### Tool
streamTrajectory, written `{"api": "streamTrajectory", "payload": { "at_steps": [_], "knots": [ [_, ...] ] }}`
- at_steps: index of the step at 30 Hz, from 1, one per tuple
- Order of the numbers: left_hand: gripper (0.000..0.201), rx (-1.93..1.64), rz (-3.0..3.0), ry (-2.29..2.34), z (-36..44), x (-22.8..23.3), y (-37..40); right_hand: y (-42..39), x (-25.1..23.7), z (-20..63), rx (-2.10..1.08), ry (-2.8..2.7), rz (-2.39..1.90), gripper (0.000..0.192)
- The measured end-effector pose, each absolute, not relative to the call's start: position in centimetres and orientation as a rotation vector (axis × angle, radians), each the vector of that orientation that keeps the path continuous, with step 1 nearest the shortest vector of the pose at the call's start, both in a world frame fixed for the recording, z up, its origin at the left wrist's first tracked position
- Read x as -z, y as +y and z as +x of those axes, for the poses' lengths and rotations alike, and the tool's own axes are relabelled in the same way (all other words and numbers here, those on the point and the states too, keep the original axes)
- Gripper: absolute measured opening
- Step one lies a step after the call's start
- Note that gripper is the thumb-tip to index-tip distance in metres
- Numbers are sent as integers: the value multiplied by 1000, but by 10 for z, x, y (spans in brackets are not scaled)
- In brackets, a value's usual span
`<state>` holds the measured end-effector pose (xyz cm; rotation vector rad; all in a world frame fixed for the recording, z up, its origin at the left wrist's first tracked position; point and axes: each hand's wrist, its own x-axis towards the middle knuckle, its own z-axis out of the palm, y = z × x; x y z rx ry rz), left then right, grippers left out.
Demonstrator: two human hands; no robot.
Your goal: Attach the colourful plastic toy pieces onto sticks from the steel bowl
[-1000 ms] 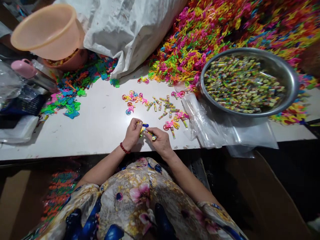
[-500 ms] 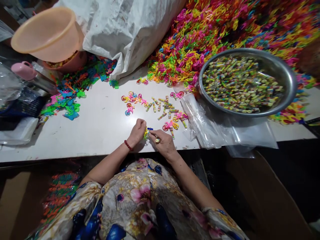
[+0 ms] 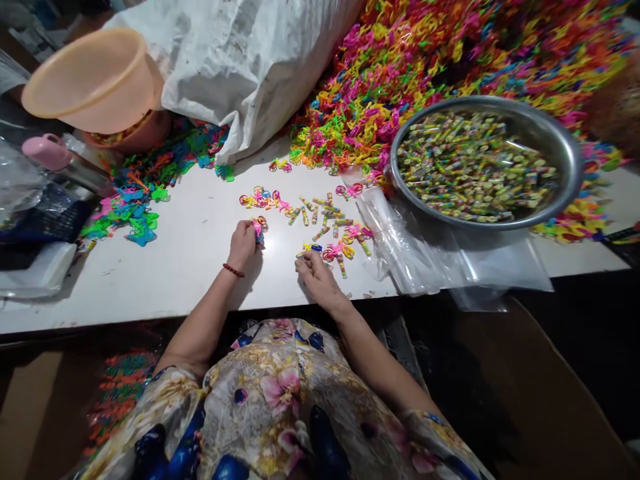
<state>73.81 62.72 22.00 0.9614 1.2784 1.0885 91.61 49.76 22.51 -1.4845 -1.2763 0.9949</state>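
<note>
Head view: a small pink plastic toy bicycle [image 3: 258,230] is pinched between the fingertips of the left hand [image 3: 243,244], just above the white desk [image 3: 165,267], at the near edge of a scatter of like toys [image 3: 263,198] and wrapped candy sticks [image 3: 324,217]. The right hand [image 3: 315,277] is rested on the desk with fingers curled, its tips touching a yellow-and-blue piece [image 3: 311,249]; whether that piece is actually gripped cannot be told. A steel bowl [image 3: 570,190] heaped with candy, clear plastic bags [image 3: 425,257] and a bright mound of toys [image 3: 450,60] are seen to the right. The bicycle is judged feather-light, thin and springy, likely to snap at its spokes; it is best taken by the frame between the wheels.
</note>
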Motion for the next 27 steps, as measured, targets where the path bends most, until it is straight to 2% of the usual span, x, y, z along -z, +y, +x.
{"api": "streamTrajectory", "payload": {
  "at_steps": [4, 10, 17, 27],
  "knots": [
    [14, -941, 685, 1096, 744, -232, 598, 509, -225, 908, -968, -1308, -1405, 30],
    [24, -925, 671, 949, 756, -240, 571, 522, -219, 904, -934, -1227, -1412, 34],
    [35, -909, 776, 970, 765, -238, 556, 518, -223, 904, -908, -1240, -1369, 31],
    [40, -921, 855, 1007, 768, -235, 551, 508, -221, 905, -845, -1227, -1414, 26]
  ]
}}
